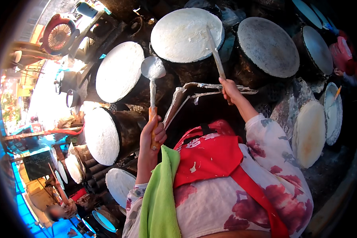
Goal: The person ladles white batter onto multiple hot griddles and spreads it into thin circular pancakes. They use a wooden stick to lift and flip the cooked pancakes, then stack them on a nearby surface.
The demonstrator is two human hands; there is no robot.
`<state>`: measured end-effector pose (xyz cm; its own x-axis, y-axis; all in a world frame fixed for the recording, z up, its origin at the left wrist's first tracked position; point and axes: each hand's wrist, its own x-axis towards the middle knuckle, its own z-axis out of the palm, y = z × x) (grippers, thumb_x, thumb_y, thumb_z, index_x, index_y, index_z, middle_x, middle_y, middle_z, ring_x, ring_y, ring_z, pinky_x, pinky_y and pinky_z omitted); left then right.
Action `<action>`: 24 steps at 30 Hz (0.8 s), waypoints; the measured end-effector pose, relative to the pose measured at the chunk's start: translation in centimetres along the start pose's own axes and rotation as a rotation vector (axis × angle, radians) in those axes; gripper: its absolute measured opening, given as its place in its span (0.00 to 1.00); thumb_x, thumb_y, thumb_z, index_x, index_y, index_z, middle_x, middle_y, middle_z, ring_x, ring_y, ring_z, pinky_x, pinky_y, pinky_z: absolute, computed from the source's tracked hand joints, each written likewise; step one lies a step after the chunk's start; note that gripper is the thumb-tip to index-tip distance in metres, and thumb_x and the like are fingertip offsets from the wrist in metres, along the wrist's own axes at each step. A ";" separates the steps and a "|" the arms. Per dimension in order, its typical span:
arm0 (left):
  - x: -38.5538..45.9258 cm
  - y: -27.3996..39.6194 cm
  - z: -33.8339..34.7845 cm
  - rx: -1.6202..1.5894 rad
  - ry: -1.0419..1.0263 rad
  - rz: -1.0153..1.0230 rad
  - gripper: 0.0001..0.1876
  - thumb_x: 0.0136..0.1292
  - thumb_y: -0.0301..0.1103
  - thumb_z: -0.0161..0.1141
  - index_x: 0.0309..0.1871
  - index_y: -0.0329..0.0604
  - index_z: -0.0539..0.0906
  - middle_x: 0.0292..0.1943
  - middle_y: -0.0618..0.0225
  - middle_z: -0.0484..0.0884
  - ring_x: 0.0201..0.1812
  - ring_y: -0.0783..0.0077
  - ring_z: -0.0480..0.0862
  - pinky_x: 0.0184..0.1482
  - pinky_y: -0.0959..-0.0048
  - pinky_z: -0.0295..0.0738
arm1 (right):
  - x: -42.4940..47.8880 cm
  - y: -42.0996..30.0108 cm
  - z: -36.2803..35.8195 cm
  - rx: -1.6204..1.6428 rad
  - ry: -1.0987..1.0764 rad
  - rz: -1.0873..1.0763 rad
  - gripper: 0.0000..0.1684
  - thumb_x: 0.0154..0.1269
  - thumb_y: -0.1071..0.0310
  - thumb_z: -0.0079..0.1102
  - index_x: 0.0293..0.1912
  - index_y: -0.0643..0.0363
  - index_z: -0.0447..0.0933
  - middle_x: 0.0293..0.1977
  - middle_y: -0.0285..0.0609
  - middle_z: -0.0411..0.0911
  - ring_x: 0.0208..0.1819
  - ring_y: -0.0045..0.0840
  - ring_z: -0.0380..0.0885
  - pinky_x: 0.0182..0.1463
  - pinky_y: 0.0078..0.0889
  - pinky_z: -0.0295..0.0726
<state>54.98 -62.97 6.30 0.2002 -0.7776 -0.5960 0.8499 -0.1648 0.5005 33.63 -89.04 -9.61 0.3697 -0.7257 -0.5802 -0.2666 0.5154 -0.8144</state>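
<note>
My left hand (151,134) grips the orange handle of a batter-coated ladle (153,68), its round bowl raised between two griddles. In my right hand (230,90) is a long, narrow spatula (215,56), whose batter-smeared end lies over the far round griddle (181,32). White batter covers that griddle, with a rough patch close to the spatula. To the left, a second griddle (119,71) and a third (102,135) carry white layers too. A greyish griddle (267,47) with little on its surface stands right of the spatula.
Drum-shaped stoves (131,131) support the griddles. A stack of flat pancakes (309,134) stands at right, beside a basin (333,113) of pale batter. A batter-crusted frame (178,98) lies before my apron. Other people (62,205) are at lower left and far right.
</note>
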 end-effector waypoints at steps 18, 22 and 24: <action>1.1 -0.1 1.3 -0.111 -0.003 0.019 0.10 0.70 0.40 0.47 0.42 0.42 0.70 0.17 0.77 0.62 0.11 0.85 0.60 0.14 0.83 0.55 | -0.7 -1.0 3.7 -0.405 -0.212 0.011 0.22 0.67 0.47 0.48 0.36 0.58 0.71 0.14 0.34 0.65 0.09 0.19 0.63 0.11 0.25 0.61; 0.9 -0.1 1.1 -0.144 -0.033 0.044 0.10 0.71 0.39 0.46 0.43 0.42 0.70 0.17 0.76 0.62 0.11 0.85 0.60 0.14 0.83 0.55 | 2.3 -0.2 3.0 -0.843 0.157 -0.668 0.25 0.63 0.46 0.52 0.33 0.62 0.72 0.20 0.45 0.75 0.15 0.32 0.75 0.21 0.37 0.73; 0.6 0.0 0.9 -0.205 -0.045 0.054 0.10 0.71 0.39 0.45 0.44 0.41 0.70 0.17 0.76 0.63 0.11 0.85 0.60 0.14 0.83 0.55 | 3.6 -3.9 1.3 -0.553 0.130 -0.263 0.25 0.63 0.45 0.51 0.33 0.61 0.72 0.22 0.45 0.75 0.16 0.32 0.75 0.22 0.40 0.73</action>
<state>54.65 -64.02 6.53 0.2299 -0.8090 -0.5409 0.9210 0.0012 0.3896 37.16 -93.04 -8.53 0.3834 -0.8639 -0.3266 -0.6154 0.0248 -0.7878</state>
